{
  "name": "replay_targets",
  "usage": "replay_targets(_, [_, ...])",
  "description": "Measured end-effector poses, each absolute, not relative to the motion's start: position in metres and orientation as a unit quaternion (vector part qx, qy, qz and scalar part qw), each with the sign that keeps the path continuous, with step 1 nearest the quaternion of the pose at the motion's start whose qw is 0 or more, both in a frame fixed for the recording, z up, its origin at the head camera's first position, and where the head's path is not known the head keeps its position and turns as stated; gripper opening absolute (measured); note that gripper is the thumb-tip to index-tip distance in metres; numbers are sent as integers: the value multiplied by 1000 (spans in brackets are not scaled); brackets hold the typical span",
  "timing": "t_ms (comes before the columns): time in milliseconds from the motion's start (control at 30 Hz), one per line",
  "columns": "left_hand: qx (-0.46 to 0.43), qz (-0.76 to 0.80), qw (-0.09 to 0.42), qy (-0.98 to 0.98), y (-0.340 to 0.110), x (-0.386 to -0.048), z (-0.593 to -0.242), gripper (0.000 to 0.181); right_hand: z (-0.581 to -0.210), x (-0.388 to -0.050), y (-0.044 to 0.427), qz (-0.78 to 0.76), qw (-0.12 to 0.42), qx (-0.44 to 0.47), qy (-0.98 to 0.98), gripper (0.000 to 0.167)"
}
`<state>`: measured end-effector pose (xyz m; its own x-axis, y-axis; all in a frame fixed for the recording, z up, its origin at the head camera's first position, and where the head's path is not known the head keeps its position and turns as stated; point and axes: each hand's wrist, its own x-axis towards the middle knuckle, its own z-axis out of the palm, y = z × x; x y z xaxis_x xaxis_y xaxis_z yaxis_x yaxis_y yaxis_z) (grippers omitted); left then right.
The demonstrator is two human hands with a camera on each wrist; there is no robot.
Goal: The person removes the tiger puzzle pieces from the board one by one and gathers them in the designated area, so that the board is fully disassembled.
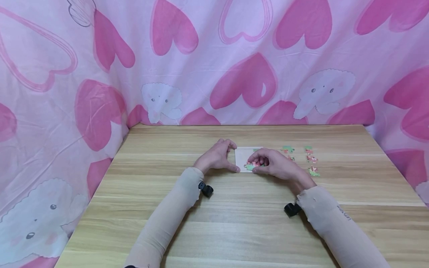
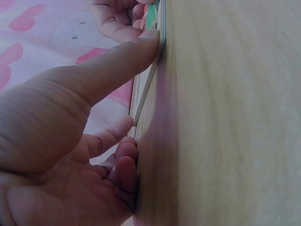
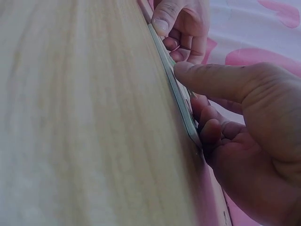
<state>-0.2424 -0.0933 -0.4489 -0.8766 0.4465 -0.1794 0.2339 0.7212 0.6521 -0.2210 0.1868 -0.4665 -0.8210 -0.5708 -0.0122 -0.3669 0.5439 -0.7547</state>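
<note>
A thin pale puzzle board [image 1: 242, 154] lies on the table between both hands. My left hand [image 1: 218, 155] holds its left side, the thumb at the near corner and the index finger at the far corner. In the left wrist view the left thumb [image 2: 127, 59] rests on the board's edge. My right hand [image 1: 276, 163] pinches a green and pink jigsaw piece [image 1: 249, 166] over the near part of the board; its fingers hide much of it. The right thumb [image 3: 211, 80] shows near the board's edge [image 3: 176, 94] in the right wrist view.
Right of the board lie several loose jigsaw pieces, among them a green one [image 1: 287, 149], a pink one [image 1: 311, 159] and a green and pink one [image 1: 313, 171]. The wooden table [image 1: 228, 223] ends at a pink heart-patterned curtain [image 1: 201, 74].
</note>
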Motion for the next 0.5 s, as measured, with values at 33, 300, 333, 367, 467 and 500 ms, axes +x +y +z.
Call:
replay_targets(33, [186,324,164,913,-93,-242,-449,88,-466,-221,187,-395,131,-269,869,29])
replay_targets(300, [186,325,164,913,-94,-242,-449,88,-464,-220,186,-394,131,-272,868,32])
replay_targets(333, [187,324,163,913,-94,-242,-450,88,-463,-221,187,-393,132,-272,869,33])
replay_targets(367, [187,323,163,913,-94,-243,-450,89,-463,-221,187,-390,132,-272,869,33])
replay_targets(467, [187,325,164,912,-94,-243,-450,89,-462,-221,187,-385,136,-273,871,33])
replay_targets(500, [187,325,165,912,-94,-242,-450,89,-462,-221,187,-385,137,-273,871,33])
